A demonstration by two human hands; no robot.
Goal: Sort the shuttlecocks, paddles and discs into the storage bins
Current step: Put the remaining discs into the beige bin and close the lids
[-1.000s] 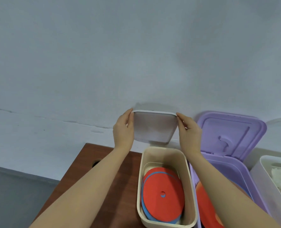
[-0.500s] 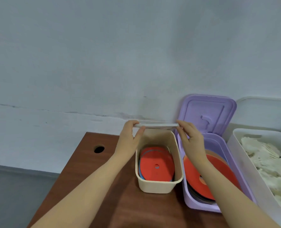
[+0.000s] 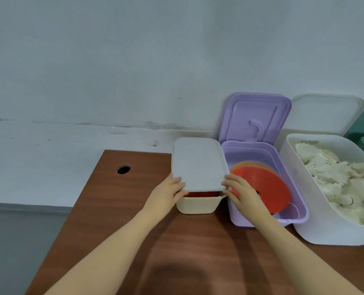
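**Lid going onto the cream bin**

Both hands are on the white lid point(image 3: 198, 163) of the small cream bin point(image 3: 198, 205), which stands toward the far edge of the desk point(image 3: 134, 220). The left hand point(image 3: 168, 193) pinches the lid's near left corner, fingers on top and curled under its rim; the right hand point(image 3: 241, 191) grips the near right corner the same way. The lid lies over the bin but is not seated: its near edge is raised, and a strip of red disc point(image 3: 200, 194) shows in the gap.

Just beside it on the right stands the purple bin point(image 3: 300, 218), its hinged lid point(image 3: 254, 118) tipped up against the wall. Inside, an orange-red disc point(image 3: 262, 188) leans at a slant with other discs behind it. Further right, near the desk's right edge, a white bin point(image 3: 326, 233) is heaped with shuttlecocks point(image 3: 334, 177), its own lid point(image 3: 323, 113) propped behind it.

From where I stand, the sorting looks nearly finished: discs and shuttlecocks are all binned and nothing lies loose on the desk. I see no paddles. What seems left is pressing this lid down, then closing the purple and white bins.
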